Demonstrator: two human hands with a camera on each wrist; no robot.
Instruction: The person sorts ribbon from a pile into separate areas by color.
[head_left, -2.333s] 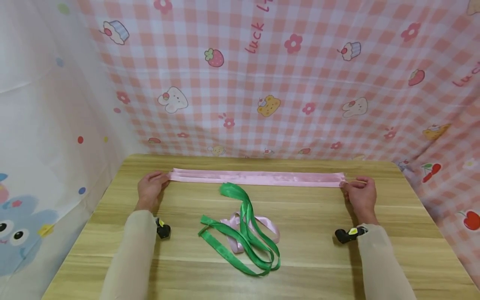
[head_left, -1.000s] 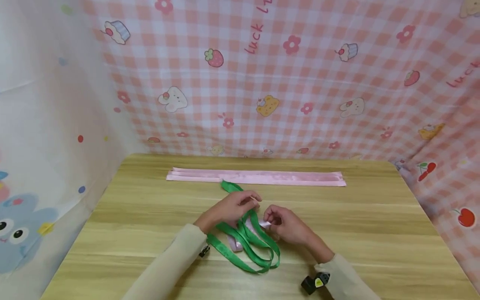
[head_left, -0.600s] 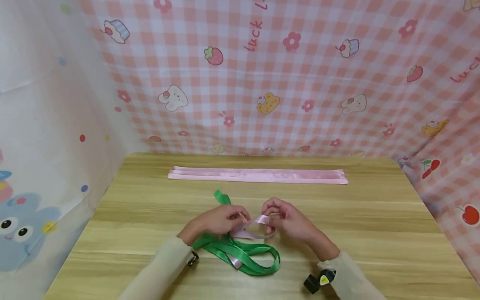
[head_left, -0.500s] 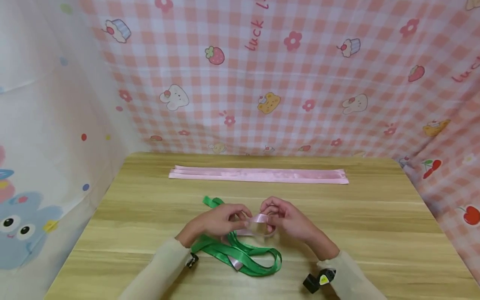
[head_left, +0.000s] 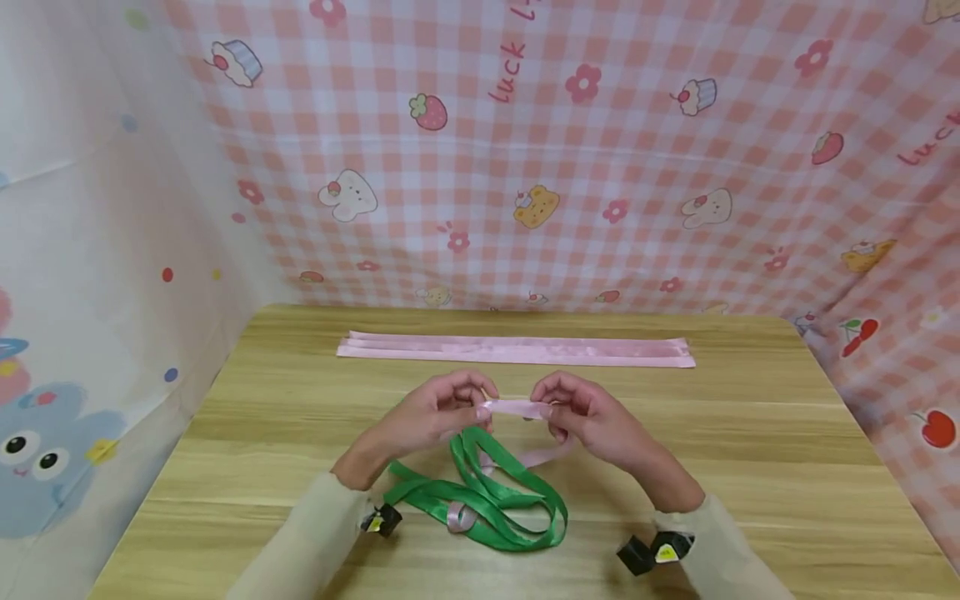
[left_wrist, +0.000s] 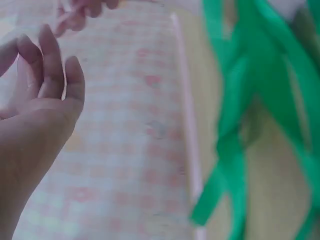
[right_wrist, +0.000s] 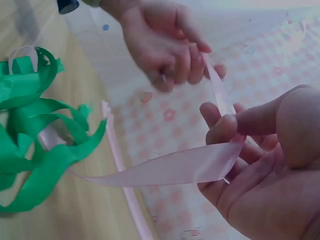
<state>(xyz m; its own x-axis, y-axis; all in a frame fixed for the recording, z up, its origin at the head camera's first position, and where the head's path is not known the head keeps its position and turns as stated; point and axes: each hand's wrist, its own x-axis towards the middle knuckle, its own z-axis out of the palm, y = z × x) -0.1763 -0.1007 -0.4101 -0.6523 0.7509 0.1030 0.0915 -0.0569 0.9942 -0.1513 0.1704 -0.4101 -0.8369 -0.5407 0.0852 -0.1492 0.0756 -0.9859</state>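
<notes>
Pink ribbon point(head_left: 517, 408) is stretched in a short span between two hands above the table point(head_left: 757, 467). From the left, the left hand point(head_left: 431, 412) pinches the ribbon between thumb and fingers, apparently near its end; that grip seems meant to anchor the span while the other hand draws it straight. Next comes green ribbon point(head_left: 517, 492), heaped in loose loops on the table, near and below the hands, probably left there to be out of the way. A pink loop point(head_left: 461, 517) lies among the green. Behind, flat pink strips point(head_left: 517, 351) lie side by side along the table's far side, likely spread that way to lie smooth. At the right, the right hand point(head_left: 600, 421) pinches the ribbon between thumb and fingers; beyond the pinch it drops slack and twisted back towards the heap, presumably because only the short span is under tension.
</notes>
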